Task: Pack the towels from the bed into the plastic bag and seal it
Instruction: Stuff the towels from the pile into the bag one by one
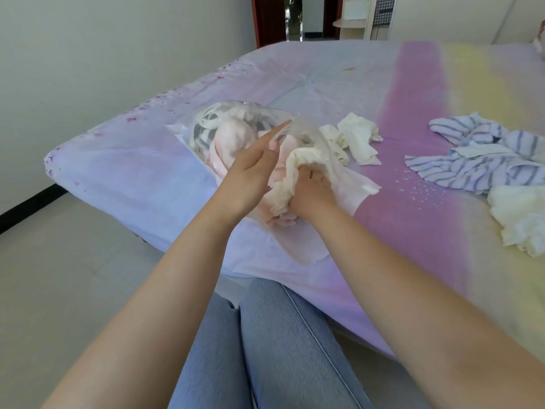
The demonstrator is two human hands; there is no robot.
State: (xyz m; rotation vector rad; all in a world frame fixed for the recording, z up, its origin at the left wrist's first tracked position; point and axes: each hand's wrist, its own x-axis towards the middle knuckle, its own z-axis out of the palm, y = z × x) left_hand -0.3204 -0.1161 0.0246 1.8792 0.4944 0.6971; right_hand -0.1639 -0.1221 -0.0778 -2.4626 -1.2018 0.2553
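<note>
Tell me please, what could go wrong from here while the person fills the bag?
1. The plastic bag already looks full, yet a cream towel, a striped towel and another cream towel still lie on the bed; they may not fit, or sealing may fail.
2. The right hand pushes a cream towel in while the left hand holds the rim; hard pushing might tear the plastic.

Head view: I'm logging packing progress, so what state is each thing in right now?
plastic bag: open, unsealed, partly filled with towels.
cream towel: halfway into the bag mouth.
left hand: fingers straight, holding the bag's rim up.
right hand: gripping the cream towel.
striped towel: loose on the bed.
white towels: loose on the bed.
</note>
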